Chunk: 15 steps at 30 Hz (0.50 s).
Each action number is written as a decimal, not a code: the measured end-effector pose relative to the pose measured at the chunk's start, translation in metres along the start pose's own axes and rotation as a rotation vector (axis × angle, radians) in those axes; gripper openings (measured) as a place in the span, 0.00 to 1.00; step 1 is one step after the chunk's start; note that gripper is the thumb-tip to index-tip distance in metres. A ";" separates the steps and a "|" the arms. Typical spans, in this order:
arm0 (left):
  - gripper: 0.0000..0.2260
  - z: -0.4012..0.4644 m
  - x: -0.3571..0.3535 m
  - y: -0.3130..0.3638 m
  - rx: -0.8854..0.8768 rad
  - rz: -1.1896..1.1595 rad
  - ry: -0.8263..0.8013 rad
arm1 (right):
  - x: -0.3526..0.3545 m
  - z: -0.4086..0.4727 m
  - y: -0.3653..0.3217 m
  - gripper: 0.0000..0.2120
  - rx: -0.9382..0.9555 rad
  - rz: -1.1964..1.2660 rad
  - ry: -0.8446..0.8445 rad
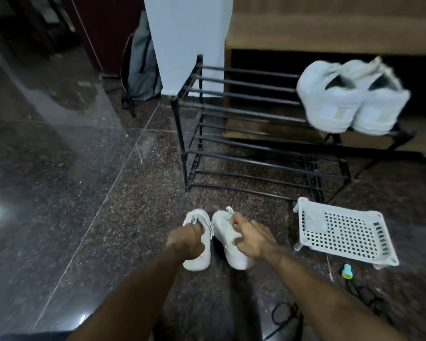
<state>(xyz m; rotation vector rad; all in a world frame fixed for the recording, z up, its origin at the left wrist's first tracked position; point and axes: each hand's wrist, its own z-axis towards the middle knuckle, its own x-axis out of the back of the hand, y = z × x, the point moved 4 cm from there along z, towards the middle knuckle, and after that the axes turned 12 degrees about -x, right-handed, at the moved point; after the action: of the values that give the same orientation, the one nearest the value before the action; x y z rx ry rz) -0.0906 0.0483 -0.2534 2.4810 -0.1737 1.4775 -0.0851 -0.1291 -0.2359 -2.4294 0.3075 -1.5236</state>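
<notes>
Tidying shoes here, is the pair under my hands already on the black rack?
No, both white shoes lie on the floor before the black rack, left hand and right hand gripping them.

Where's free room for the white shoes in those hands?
Black metal rack: top bars left of the white sneaker pair are bare, lower tiers too. Dark granite floor left of the left hand is open. Crowded right: white perforated plastic tray, black cables.

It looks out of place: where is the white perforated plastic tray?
The tray lies on the dark stone floor at the right of the head view, just in front of the black metal shoe rack and right of the held white sneakers.
</notes>
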 end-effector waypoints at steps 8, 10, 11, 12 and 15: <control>0.07 -0.056 0.137 0.048 -0.205 -0.102 0.228 | 0.154 -0.071 -0.011 0.18 0.128 -0.095 0.154; 0.15 -0.071 0.172 0.057 -0.255 -0.077 0.313 | 0.193 -0.090 -0.016 0.18 0.139 -0.082 0.226; 0.18 -0.077 0.188 0.061 -0.278 -0.058 0.357 | 0.210 -0.100 -0.019 0.18 0.151 -0.081 0.261; 0.19 -0.084 0.205 0.065 -0.300 -0.046 0.405 | 0.227 -0.110 -0.022 0.18 0.162 -0.083 0.296; 0.21 -0.105 0.249 0.077 -0.365 -0.025 0.527 | 0.268 -0.135 -0.028 0.18 0.180 -0.082 0.388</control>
<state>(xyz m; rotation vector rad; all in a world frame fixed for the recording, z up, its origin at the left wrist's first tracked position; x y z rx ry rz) -0.0775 0.0088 0.0249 1.7454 -0.2797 1.8363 -0.0906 -0.2000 0.0570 -2.0236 0.1354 -1.9643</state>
